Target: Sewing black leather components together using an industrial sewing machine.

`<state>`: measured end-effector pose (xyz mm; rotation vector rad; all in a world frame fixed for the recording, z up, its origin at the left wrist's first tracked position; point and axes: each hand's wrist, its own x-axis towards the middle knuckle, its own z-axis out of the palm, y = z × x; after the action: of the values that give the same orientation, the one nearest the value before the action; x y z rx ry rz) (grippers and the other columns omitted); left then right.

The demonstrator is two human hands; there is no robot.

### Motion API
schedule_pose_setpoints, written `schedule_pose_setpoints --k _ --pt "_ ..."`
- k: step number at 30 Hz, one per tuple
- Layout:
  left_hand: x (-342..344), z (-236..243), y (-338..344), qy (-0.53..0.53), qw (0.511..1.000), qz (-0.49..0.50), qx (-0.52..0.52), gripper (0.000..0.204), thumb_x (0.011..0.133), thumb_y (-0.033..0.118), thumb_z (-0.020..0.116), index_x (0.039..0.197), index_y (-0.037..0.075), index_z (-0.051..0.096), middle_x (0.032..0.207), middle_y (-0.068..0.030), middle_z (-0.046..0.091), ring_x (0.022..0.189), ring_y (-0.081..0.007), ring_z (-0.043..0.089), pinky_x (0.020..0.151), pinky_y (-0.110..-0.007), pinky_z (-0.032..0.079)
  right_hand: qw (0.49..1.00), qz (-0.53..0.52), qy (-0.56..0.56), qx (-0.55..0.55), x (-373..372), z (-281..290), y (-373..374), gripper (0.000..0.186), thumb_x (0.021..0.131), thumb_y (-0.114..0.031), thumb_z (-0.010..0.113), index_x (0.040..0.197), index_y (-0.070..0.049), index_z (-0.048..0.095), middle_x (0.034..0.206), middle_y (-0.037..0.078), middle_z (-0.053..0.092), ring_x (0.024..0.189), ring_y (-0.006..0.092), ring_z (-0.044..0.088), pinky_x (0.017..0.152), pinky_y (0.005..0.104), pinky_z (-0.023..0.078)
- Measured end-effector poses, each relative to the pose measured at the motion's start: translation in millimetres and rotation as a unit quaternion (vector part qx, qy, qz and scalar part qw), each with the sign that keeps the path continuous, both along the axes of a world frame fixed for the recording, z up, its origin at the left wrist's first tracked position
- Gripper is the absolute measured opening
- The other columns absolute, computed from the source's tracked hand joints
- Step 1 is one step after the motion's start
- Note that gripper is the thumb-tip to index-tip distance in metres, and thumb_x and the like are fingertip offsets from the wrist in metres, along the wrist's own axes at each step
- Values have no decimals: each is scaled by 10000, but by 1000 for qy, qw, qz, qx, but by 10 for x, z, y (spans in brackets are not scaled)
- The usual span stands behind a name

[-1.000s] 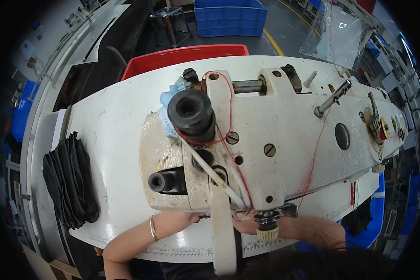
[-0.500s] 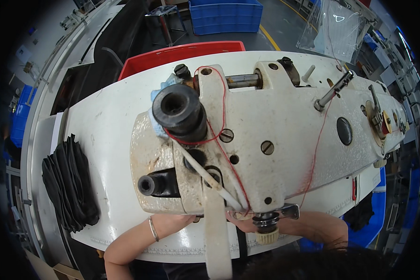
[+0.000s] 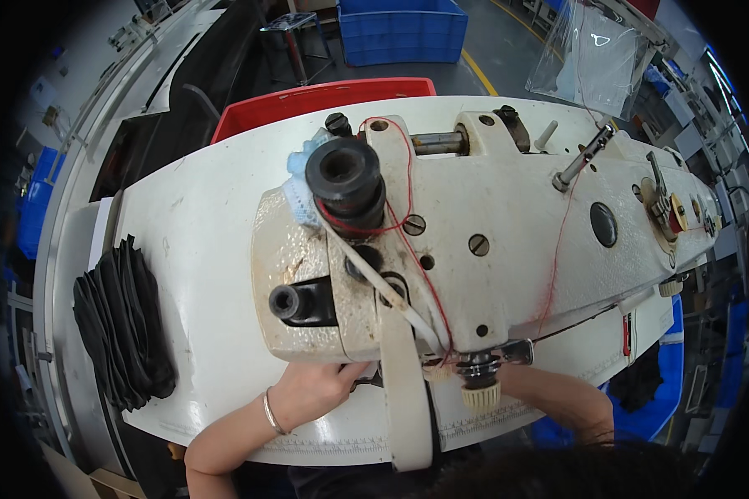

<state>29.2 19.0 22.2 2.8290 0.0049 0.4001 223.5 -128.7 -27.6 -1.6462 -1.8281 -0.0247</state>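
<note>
A white sewing machine head (image 3: 524,233) fills the middle, with a black knob (image 3: 341,175), a light-blue cloth (image 3: 300,195) tucked beside it and red thread looped over it. My left hand (image 3: 316,387), with a bracelet on its wrist, is below the machine's near edge, fingers curled at a dark part under it; what they hold is hidden. My right hand (image 3: 516,382) reaches under the machine behind a ridged tension knob (image 3: 480,397), its fingers hidden. A pale strap (image 3: 404,403) hangs down between my hands.
A stack of folded black fabric (image 3: 123,324) lies left on the white table (image 3: 191,208). Behind the table are a red bin (image 3: 258,112), a blue crate (image 3: 399,33) and a metal stool (image 3: 295,33). A blue bin (image 3: 674,320) with dark cloth stands right.
My left hand shows more below the machine, with its curled fingers now partly in view. The machine sits slightly higher in the picture than a second ago. The right arm has barely moved.
</note>
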Motion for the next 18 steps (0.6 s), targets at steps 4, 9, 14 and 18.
schedule_pose_setpoints --k 4,9,14,18 --pt "9 143 -15 6 1000 -3 3 367 641 36 628 1007 38 658 929 -96 604 846 -254 603 721 -376 498 999 20 -8 -25 -83 170 -90 288 795 -233 645 929 21 618 873 96 599 739 201 581 650 323 483" --pt "-41 62 16 -19 1000 0 3 373 615 43 638 988 45 663 887 -79 597 822 -246 603 707 -371 499 996 73 -3 -55 -265 432 -61 241 756 -177 653 884 24 620 939 112 594 784 232 579 699 345 477" --pt "13 29 89 -35 999 -9 35 322 613 59 646 935 55 665 850 -79 604 801 -255 608 691 -398 499 980 96 -172 26 -191 164 83 167 719 -97 610 835 21 625 926 95 579 811 244 584 624 344 489" --pt "175 115 199 19 999 36 7 177 678 54 630 854 55 643 827 -112 613 768 -291 608 675 -409 496 995 56 -66 -52 -83 -104 98 106 726 -90 581 772 1 609 803 96 560 734 246 609 538 356 500"
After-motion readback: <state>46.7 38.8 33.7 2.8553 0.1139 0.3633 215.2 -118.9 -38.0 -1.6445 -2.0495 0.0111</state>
